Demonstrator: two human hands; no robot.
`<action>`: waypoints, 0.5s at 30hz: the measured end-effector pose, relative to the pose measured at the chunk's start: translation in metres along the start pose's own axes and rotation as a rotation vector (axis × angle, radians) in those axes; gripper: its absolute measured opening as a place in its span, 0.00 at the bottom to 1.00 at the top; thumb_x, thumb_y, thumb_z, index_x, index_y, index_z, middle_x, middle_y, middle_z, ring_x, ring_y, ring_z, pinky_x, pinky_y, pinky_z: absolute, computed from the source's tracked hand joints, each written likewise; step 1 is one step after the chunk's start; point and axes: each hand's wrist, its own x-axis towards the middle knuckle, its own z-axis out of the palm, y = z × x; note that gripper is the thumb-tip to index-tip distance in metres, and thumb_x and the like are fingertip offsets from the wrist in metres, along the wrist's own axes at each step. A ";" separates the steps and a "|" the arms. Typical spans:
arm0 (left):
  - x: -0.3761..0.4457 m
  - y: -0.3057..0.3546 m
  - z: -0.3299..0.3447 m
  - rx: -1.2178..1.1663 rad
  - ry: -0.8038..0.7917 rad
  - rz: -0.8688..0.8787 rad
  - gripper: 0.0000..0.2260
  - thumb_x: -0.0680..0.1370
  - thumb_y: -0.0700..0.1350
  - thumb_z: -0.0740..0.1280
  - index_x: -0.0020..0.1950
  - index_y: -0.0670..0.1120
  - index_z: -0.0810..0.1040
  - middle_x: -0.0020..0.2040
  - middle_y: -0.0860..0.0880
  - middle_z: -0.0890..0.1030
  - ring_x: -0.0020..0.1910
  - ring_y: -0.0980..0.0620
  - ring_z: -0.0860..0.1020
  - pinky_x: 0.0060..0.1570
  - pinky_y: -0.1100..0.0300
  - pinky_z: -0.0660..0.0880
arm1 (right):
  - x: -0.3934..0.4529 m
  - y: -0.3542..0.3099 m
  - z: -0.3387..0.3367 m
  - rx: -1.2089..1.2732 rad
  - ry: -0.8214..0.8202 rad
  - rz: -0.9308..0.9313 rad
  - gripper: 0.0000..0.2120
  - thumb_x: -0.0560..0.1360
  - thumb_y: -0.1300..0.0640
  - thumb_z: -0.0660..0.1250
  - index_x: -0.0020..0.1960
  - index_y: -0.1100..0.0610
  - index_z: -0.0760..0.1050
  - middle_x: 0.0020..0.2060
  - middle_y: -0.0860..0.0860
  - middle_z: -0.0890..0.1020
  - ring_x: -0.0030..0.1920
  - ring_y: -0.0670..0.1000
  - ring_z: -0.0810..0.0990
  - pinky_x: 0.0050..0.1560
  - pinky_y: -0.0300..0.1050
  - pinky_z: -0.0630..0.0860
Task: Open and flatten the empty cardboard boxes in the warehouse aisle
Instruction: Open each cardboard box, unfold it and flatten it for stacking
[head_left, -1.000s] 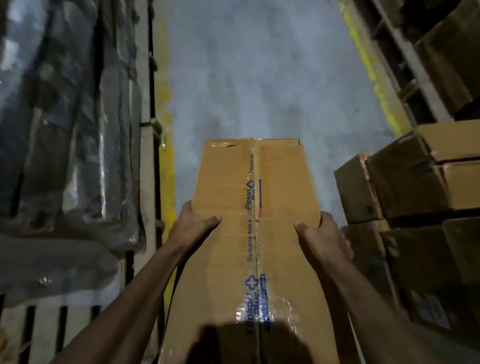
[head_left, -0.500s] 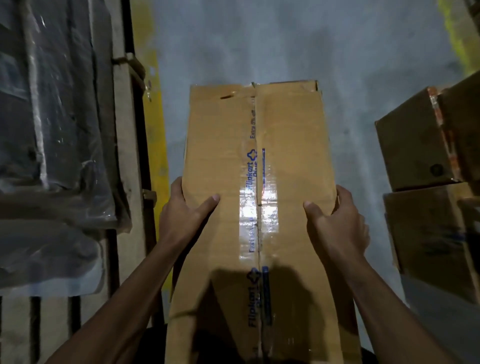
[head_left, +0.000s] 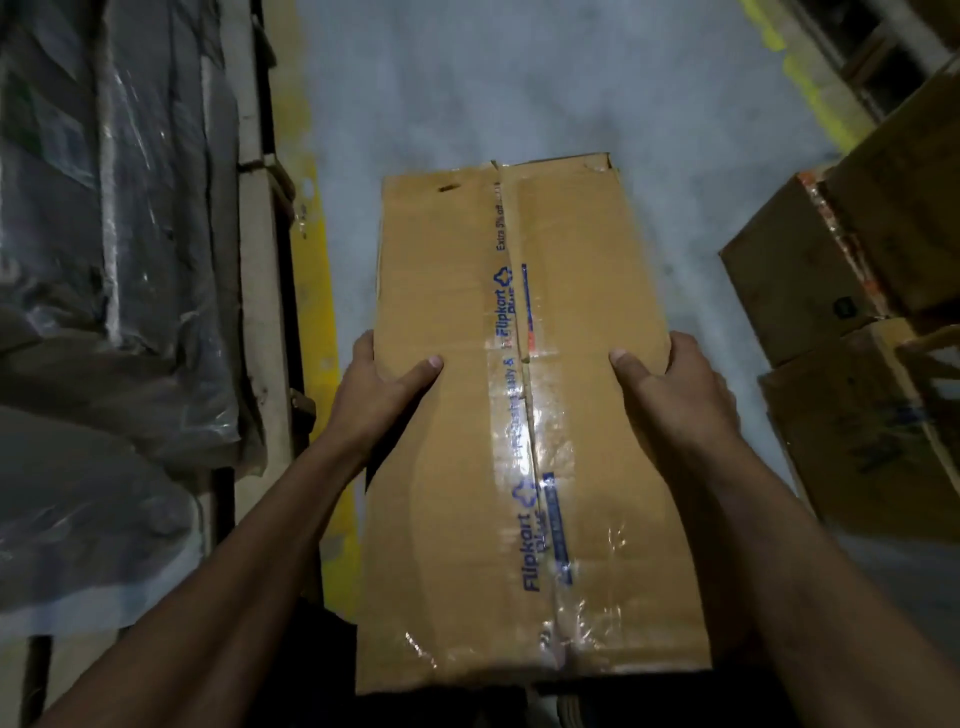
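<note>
Both hands grip one long cardboard box (head_left: 524, 415) by its side edges, approx mid-length: left hand (head_left: 379, 384) on the left edge, right hand (head_left: 675, 384) on the right. Thumbs lie flat on the top face, the other fingers (head_left: 363, 345) curl round the edges, mostly hidden. Probably held this way to keep the box steady and level in front of the body, over the grey aisle floor (head_left: 493, 78), w/ the taped seam facing up where it can be got at. Can't tell if the far end touches the floor.

Box looks closed, not yet flattened. Brown, creased, a bit dented. Clear tape (head_left: 524, 441) w/ blue print runs lengthwise down the centre seam; it's torn or lifting near the far end. Small slot near the far left corner.

L: wrapped pallet goods (head_left: 104, 260). R: more stacked boxes (head_left: 831, 291), well apart.
</note>
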 end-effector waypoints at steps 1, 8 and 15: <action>-0.002 -0.002 0.000 -0.025 -0.028 0.004 0.26 0.75 0.53 0.74 0.68 0.53 0.67 0.53 0.62 0.77 0.50 0.63 0.78 0.47 0.64 0.74 | -0.003 0.004 -0.004 -0.003 -0.012 0.008 0.32 0.75 0.30 0.61 0.71 0.47 0.66 0.65 0.54 0.77 0.64 0.63 0.74 0.63 0.58 0.72; -0.041 -0.022 0.015 -0.100 -0.154 0.019 0.33 0.74 0.44 0.76 0.75 0.44 0.64 0.62 0.48 0.77 0.58 0.49 0.78 0.51 0.61 0.74 | -0.046 0.053 -0.004 -0.030 -0.020 0.068 0.28 0.75 0.35 0.66 0.68 0.49 0.67 0.62 0.55 0.78 0.60 0.62 0.76 0.60 0.57 0.74; -0.045 -0.038 0.012 -0.081 -0.128 0.080 0.32 0.75 0.46 0.75 0.75 0.47 0.64 0.63 0.48 0.78 0.60 0.47 0.78 0.62 0.49 0.75 | -0.059 0.065 0.019 -0.021 0.059 0.002 0.29 0.76 0.33 0.62 0.71 0.48 0.64 0.64 0.55 0.77 0.63 0.63 0.75 0.61 0.58 0.72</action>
